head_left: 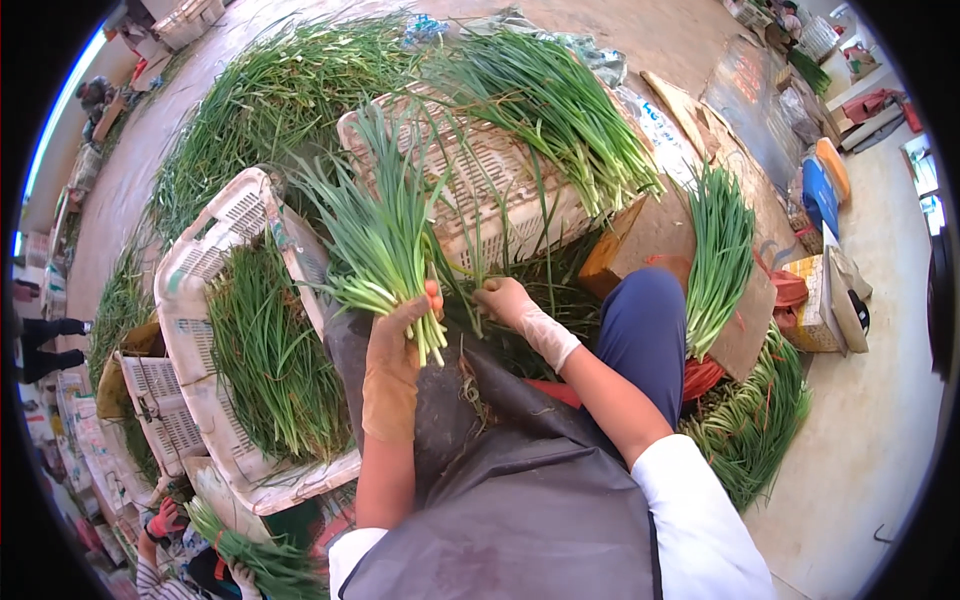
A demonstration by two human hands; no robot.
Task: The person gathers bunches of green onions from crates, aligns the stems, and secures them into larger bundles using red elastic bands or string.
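Observation:
My left hand [397,335], in a tan glove, is closed round the pale stems of a bunch of garlic chives [383,235], whose green leaves fan out away from me. Just to its right, my right hand [508,303], in a thin whitish glove, pinches a few loose chive stalks [477,245]. Both hands are above my dark apron [520,490]. Beyond them a dirty white plastic crate [487,228] carries a thick pile of chives [560,115], stems toward the right. My right fingertips are partly hidden by the stalks.
At left stands a white crate [180,300] with chives inside. A large heap of chives [270,110] lies on the floor behind. Right of my knee are a neat bunch [718,260] on a wooden board and tied bundles [755,420]. Another person's gloved hand [165,518] shows at lower left.

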